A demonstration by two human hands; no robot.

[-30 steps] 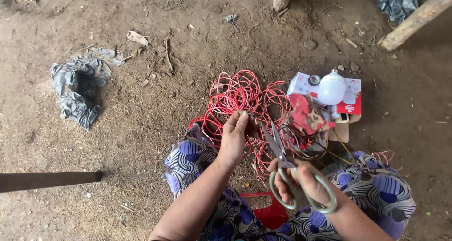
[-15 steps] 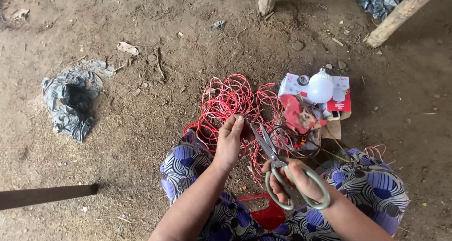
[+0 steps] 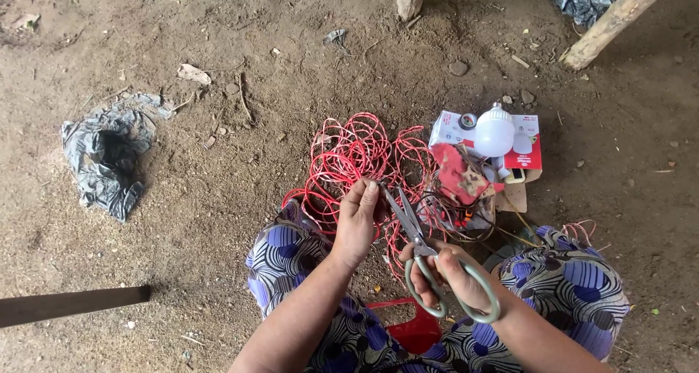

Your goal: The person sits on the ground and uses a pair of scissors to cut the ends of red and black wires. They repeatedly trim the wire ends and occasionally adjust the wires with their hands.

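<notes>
A tangle of red wire lies on the dirt ground in front of my knees. My left hand is closed on a strand of that wire and holds it up. My right hand grips large scissors with grey-green handles. Their blades point up and left, with the tips beside my left thumb. Whether the blades touch the wire I cannot tell. My knees are covered in blue, black and white patterned cloth.
A white bulb rests on a red and white box right of the wire, beside a red cloth. A crumpled grey plastic bag lies at left. Wooden posts stand at the top. A dark flat bar enters at lower left. A red stool sits beneath me.
My hands have kept almost the same pose on the wire and scissors. The camera has tilted slightly, so the scene has shifted a little in the view.
</notes>
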